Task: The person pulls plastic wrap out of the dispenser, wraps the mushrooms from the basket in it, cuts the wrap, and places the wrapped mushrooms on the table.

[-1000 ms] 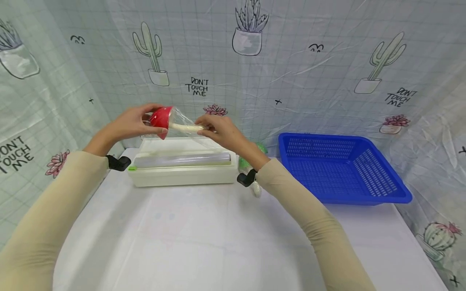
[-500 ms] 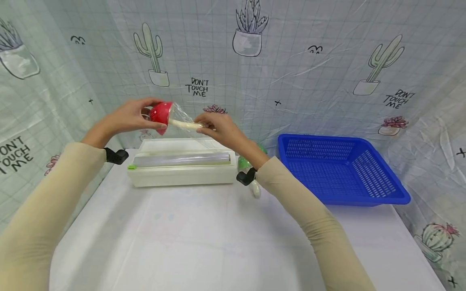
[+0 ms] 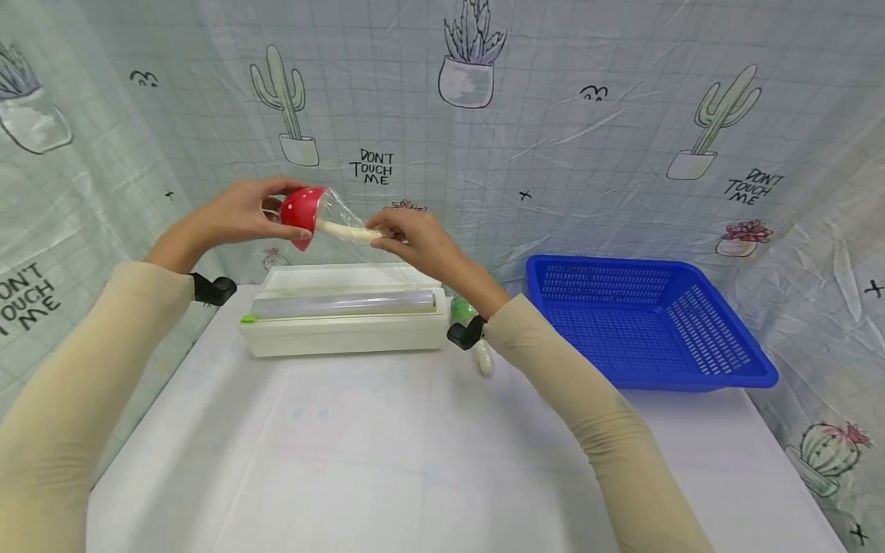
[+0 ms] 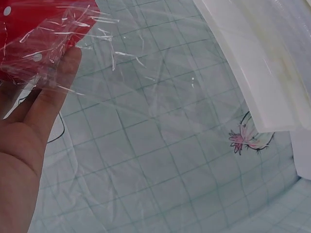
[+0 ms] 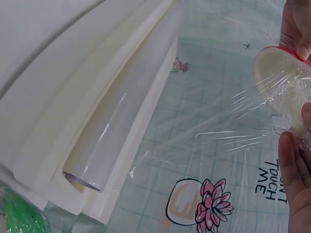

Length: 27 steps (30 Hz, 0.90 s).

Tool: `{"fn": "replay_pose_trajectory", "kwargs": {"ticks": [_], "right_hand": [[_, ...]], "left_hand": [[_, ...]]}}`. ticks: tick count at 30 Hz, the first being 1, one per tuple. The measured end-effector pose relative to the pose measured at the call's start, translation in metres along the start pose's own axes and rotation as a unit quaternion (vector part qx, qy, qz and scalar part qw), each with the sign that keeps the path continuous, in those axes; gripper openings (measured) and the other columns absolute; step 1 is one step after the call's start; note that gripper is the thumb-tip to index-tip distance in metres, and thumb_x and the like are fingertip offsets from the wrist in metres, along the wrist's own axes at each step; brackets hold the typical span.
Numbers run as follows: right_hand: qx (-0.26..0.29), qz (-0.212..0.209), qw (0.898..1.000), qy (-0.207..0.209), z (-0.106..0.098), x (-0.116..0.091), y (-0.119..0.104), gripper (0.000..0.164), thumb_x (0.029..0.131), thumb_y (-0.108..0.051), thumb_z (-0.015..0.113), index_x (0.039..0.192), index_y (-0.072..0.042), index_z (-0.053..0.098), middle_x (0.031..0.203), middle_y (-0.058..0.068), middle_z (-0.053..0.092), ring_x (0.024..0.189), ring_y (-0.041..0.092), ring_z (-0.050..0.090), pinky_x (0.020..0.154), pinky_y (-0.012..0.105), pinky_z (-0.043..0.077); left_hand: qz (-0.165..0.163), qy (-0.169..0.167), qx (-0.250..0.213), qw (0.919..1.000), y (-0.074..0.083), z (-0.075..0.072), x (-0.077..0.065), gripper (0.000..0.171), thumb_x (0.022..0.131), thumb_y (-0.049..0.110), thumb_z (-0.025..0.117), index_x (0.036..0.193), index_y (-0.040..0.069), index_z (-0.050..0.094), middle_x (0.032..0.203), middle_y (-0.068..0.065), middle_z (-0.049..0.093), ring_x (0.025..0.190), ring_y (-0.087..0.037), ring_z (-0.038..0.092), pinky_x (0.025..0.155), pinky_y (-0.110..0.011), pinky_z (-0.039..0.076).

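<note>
A toy mushroom with a red, white-dotted cap (image 3: 302, 213) and a long cream stem (image 3: 344, 231) lies sideways in the air, partly covered in clear plastic wrap (image 5: 228, 138). My left hand (image 3: 238, 215) grips the cap between thumb and fingers. At the stem's far end, my right hand (image 3: 418, 242) pinches the stem together with the wrap. Below them stands a white wrap dispenser (image 3: 346, 336), its lid raised, with a roll of plastic wrap (image 3: 346, 304) inside. The film stretches from the mushroom toward the dispenser in the right wrist view.
A blue plastic basket (image 3: 650, 380) stands at the right on the white table (image 3: 387, 445). Partly behind my right forearm lies a green-topped object with a white stem (image 3: 483, 358), apparently wrapped. A cactus-printed curtain (image 3: 553, 153) hangs behind the table.
Both hands have risen slightly with the mushroom, the left more than the right. The cap now sits a little higher and farther left. The dispenser and basket stay put.
</note>
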State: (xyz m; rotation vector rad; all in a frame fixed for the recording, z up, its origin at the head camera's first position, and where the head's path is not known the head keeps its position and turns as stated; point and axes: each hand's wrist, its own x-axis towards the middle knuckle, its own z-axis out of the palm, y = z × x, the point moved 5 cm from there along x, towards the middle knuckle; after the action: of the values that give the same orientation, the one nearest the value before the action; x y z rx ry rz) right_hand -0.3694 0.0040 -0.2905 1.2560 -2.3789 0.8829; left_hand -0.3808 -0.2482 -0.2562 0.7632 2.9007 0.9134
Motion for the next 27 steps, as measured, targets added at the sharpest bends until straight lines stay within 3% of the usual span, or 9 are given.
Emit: {"fn": "replay_pose_trajectory", "kwargs": {"ticks": [12, 27], "right_hand": [[0.015, 0.008, 1.0, 0.003, -0.008, 0.003, 0.002, 0.029, 0.097, -0.019, 0.07, 0.123, -0.006, 0.07, 0.114, 0.007, 0.071, 0.097, 0.015, 0.065, 0.086, 0.017, 0.053], [0.028, 0.005, 1.0, 0.009, -0.018, 0.008, -0.003, 0.028, 0.097, -0.017, 0.071, 0.121, -0.004, 0.07, 0.115, 0.008, 0.071, 0.095, 0.014, 0.066, 0.083, 0.017, 0.053]], "left_hand": [[0.014, -0.009, 0.017, 0.9997, 0.008, -0.009, 0.009, 0.076, 0.087, 0.02, 0.082, 0.151, 0.007, 0.043, 0.145, -0.019, 0.048, 0.122, -0.043, 0.055, 0.074, -0.01, 0.051], [0.005, -0.02, 0.028, 0.9994, 0.017, -0.02, 0.016, 0.08, 0.086, 0.022, 0.083, 0.153, 0.008, 0.041, 0.145, -0.02, 0.048, 0.123, -0.044, 0.054, 0.074, -0.013, 0.052]]}}
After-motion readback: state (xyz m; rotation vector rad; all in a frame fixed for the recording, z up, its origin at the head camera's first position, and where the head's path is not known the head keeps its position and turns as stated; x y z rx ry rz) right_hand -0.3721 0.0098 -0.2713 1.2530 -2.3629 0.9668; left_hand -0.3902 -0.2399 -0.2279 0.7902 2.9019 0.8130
